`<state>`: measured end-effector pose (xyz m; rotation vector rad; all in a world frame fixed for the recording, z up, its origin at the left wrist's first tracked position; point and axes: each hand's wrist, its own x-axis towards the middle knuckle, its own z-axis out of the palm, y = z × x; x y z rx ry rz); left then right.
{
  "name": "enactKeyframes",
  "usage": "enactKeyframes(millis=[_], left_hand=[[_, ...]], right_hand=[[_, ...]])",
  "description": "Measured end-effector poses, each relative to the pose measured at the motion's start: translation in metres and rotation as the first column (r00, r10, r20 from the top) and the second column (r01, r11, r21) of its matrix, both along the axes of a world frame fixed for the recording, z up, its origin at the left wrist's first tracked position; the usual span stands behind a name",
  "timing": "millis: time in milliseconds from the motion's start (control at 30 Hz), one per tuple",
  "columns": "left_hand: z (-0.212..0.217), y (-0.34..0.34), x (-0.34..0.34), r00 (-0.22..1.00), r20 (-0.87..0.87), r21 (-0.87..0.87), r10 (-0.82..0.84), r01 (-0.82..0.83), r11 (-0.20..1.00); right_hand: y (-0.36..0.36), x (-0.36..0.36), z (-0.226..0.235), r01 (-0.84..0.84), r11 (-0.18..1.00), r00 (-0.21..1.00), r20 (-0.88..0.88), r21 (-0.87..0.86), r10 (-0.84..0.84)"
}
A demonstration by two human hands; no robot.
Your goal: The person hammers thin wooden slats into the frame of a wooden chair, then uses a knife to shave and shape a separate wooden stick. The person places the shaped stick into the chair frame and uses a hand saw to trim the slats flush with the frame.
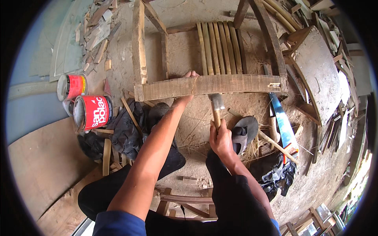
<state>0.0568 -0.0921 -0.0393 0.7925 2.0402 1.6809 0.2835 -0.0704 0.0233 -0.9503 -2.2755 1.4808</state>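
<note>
Across the picture's upper middle, the rough, squared wooden frame [139, 47] looks stiff and fairly heavy, best held by its broad near rail [236, 83] — where the left hand [191, 74] curls underneath, fingers showing beyond. Slim pale slats [224, 47] above seem springy; at centre, the right hand [221, 138] grips a wooden-handled hammer [217, 114], its blunt metal head likely weighty.

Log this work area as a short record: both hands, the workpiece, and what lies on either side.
Left hand: at the rail, fingertips showing past its far edge; grip mostly hidden
Right hand: gripping a hammer by its handle
Hammer head: at the rail's near edge; contact unclear
Workpiece: wooden frame with a row of slats
Left side: red-labelled cans
Right side: handsaw, black plastic
</note>
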Motion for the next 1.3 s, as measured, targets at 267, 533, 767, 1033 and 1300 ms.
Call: enactKeyframes(millis=[267, 533, 767, 1033, 1300], left_hand=[[-0.009, -0.004, -0.006, 0.995, 0.096, 0.005, 0.024, -0.024, 1.000], [-0.033, -0.009, -0.010, 0.931, -0.358, -0.075, 0.071, -0.104, 0.992], [-0.030, -0.015, -0.011, 0.842, -0.535, -0.309, -0.066, -0.122, 0.943], [-0.001, -0.004, -0.008, 0.970, -0.237, -0.168, 0.049, -0.090, 0.982], [-0.008, -0.004, -0.006, 0.927, -0.372, -0.143, 0.051, -0.112, 0.983]], right_hand=[[0.002, -0.004, 0.014, -0.034, 0.999, 0.997, -0.066, -0.012, 0.033], [0.009, -0.007, 0.001, -0.158, 0.984, 0.976, 0.167, 0.083, 0.143], [0.002, -0.002, 0.002, -0.087, 0.983, 0.996, 0.036, 0.163, 0.082], [0.014, -0.016, 0.009, -0.009, 0.999, 0.999, 0.044, -0.032, 0.011], [0.011, -0.003, -0.006, -0.031, 0.999, 0.997, 0.067, 0.019, 0.030]])
